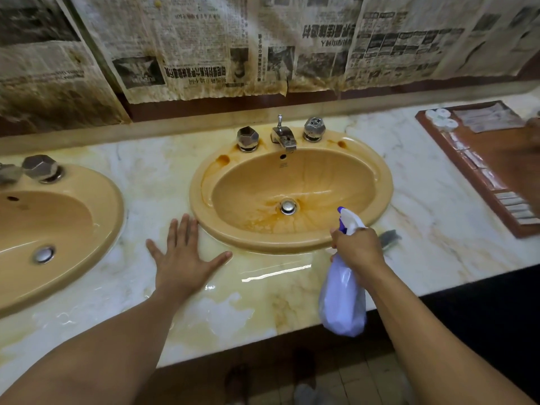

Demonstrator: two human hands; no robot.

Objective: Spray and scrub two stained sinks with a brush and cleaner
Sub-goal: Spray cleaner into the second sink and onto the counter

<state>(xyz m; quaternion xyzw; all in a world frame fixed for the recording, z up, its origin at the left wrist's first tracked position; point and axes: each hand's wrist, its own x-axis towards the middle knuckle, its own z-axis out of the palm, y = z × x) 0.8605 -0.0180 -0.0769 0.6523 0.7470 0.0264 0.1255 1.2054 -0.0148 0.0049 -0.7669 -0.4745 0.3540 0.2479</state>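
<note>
At the counter's (152,171) left end we saw the left sink (112,206), tan, with its drain plug shining in the bowl. Between the two basins the left hand (182,258) lay flat on the marble near the front edge. Its fingers were straight, spread and holding nothing, and the fingertips were just beside the rim of the right sink (201,185). That basin carried orange stains around its drain and below the faucet (283,135). Over its front rim the right hand (355,247) was clamped around the neck of the spray bottle (343,296), whose nozzle pointed into the bowl. The bottle's body hung over the counter's front edge. A grey brush (390,238), partly hidden by that hand, lay on the counter just beside the sink. Toward the right end sat a wooden tray (502,153) of packets.
</note>
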